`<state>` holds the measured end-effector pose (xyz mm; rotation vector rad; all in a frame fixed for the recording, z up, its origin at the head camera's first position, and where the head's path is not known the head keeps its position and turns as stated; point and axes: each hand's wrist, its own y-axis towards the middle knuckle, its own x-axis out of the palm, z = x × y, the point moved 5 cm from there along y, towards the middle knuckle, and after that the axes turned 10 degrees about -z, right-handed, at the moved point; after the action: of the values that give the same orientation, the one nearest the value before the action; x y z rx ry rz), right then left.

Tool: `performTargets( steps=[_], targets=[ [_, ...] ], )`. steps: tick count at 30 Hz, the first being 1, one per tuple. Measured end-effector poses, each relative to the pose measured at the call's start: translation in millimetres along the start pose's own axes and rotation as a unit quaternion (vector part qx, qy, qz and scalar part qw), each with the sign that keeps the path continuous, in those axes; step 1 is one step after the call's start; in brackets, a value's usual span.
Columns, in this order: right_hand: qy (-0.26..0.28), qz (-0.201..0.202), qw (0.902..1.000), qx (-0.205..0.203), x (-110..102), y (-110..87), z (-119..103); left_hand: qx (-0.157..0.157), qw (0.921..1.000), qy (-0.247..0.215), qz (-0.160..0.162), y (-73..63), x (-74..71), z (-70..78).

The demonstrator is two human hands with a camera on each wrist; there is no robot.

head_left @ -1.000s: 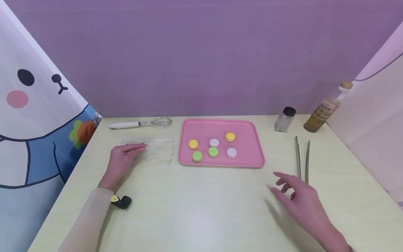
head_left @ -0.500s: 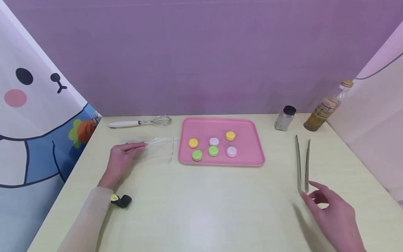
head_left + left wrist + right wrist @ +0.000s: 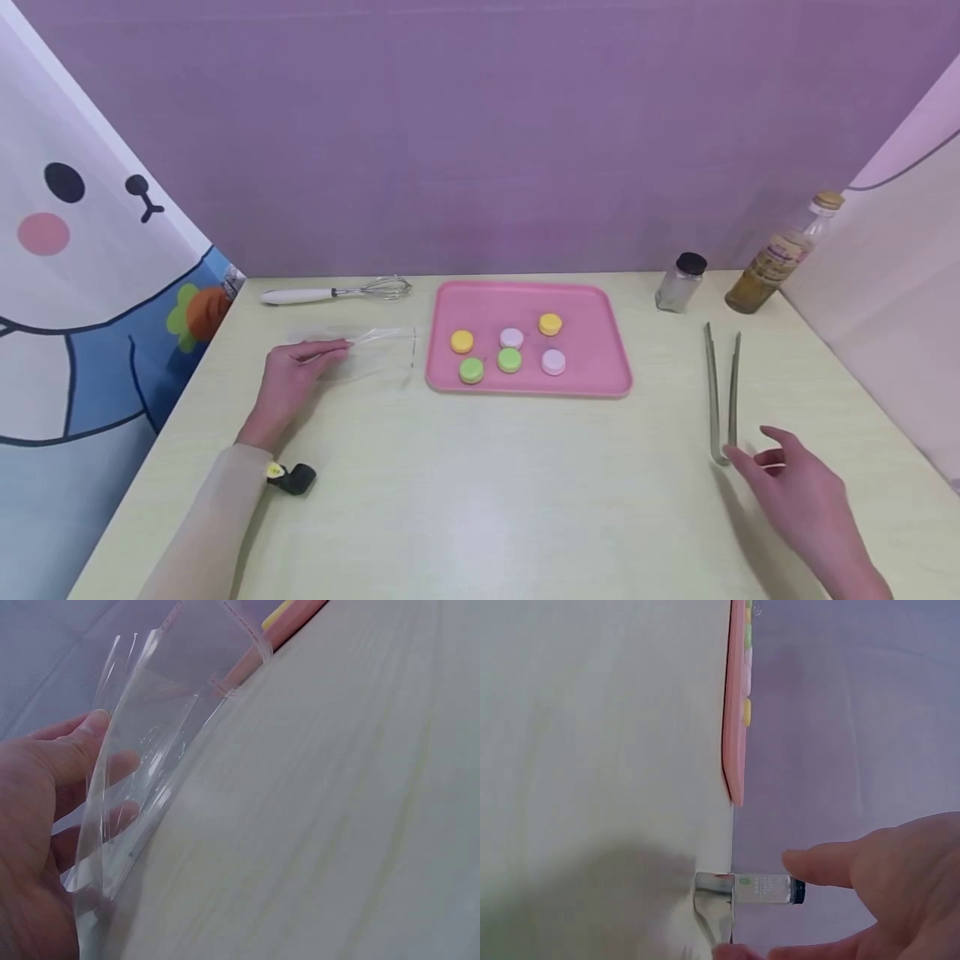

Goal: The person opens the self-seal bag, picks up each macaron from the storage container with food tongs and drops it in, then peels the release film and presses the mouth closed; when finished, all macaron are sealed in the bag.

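My left hand (image 3: 294, 385) pinches the edge of a clear plastic bag (image 3: 378, 350) lying left of the tray. In the left wrist view, the bag (image 3: 161, 727) stands partly lifted, and fingers show through its film. At the right, my right hand (image 3: 802, 500) is beside the bent end of slim metal tongs (image 3: 713, 408), thumb and forefinger spread apart. The right wrist view has the tongs' rounded end (image 3: 714, 889) between the spread fingers; whether a fingertip touches them I cannot tell. Several yellow, green and lilac macarons (image 3: 509, 360) sit on a pink tray (image 3: 592, 333).
A whisk (image 3: 337, 293) with a white handle lies at the back left. Toward the back right stand a small black-capped glass jar (image 3: 678, 287) and a corked bottle (image 3: 772, 262) of brown liquid. A purple cloth wall (image 3: 480, 150) rises behind the table.
My right hand has moved right and back toward me, to the bent end of the tongs, and its forefinger has since spread away from them. The left hand stays at the bag.
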<state>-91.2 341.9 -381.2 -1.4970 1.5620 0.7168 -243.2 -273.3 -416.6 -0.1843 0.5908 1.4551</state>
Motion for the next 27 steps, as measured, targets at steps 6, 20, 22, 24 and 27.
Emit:
performTargets(
  steps=[6,20,22,24,27],
  targets=[
    [-0.012,-0.055,0.9984,0.007,1.7,20.0,4.1,-0.015,0.9999,0.000,-0.004,0.3,1.8,-2.2],
    [0.000,-0.099,0.9946,0.031,7.2,65.1,5.9,-0.023,0.9997,-0.010,0.001,-1.1,0.3,-1.5],
    [-0.005,-0.095,0.9950,0.030,7.3,69.2,5.7,-0.018,0.9998,-0.009,0.002,-0.6,-0.1,-0.2],
    [-0.008,-0.092,0.9952,0.032,8.5,71.3,5.7,-0.014,0.9998,-0.010,0.004,-0.5,-0.4,0.7],
    [-0.010,-0.091,0.9952,0.036,9.3,73.3,6.2,-0.010,0.9999,-0.011,0.003,-1.2,-0.3,1.4]
  ],
)
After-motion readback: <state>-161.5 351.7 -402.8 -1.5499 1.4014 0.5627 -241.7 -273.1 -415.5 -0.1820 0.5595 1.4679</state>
